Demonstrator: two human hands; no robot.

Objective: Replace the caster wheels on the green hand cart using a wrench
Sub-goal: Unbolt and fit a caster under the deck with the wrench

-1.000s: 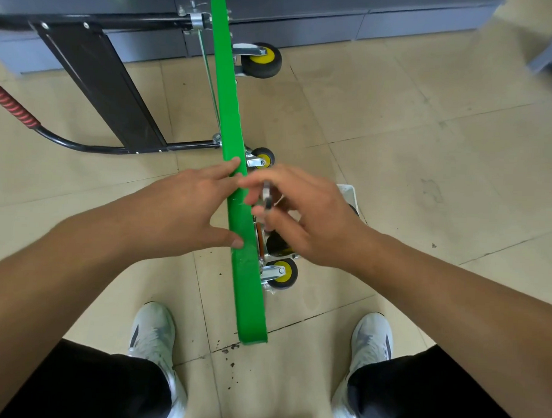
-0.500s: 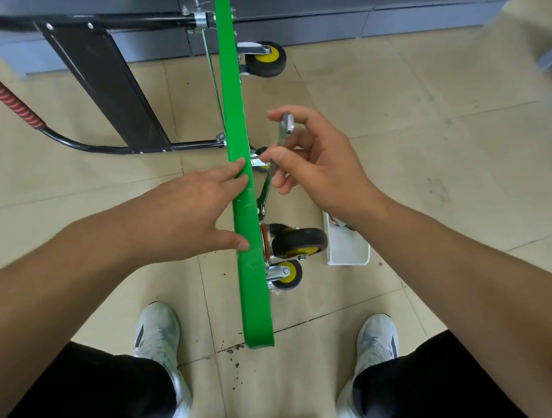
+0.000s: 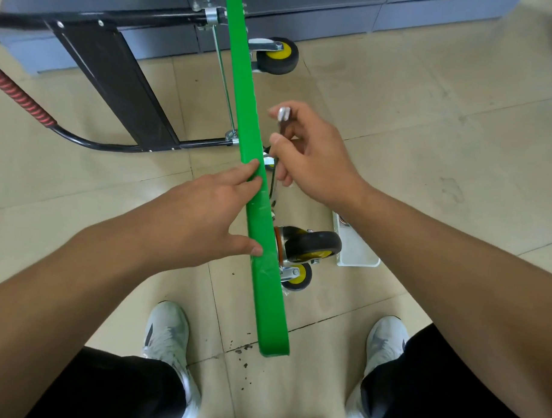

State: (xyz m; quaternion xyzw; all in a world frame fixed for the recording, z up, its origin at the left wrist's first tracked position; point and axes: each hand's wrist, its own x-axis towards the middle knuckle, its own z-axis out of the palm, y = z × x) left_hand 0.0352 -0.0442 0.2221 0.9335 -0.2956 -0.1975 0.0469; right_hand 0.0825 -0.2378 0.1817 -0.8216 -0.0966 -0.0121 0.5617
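Glossy beige floor tiles (image 3: pixel 427 136) lie underfoot. The right hand (image 3: pixel 317 160) pinches a slim, silvery wrench (image 3: pixel 283 115) between thumb and curled fingers; its lower end is hidden, perhaps at a fitting. The left hand (image 3: pixel 205 219), fingers straight, presses the smooth green hand cart (image 3: pixel 261 224), which stands on edge between both hands. A black rubber caster wheel (image 3: pixel 314 244) with a yellow hub juts out just below, beside a white tray (image 3: pixel 357 252).

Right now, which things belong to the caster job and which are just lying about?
In the job: green cart platform on edge; silver metal wrench in the right hand; black caster wheel with yellow hub; left hand resting on the platform.
Lying about: white plastic tray on the floor; grey cabinet behind.
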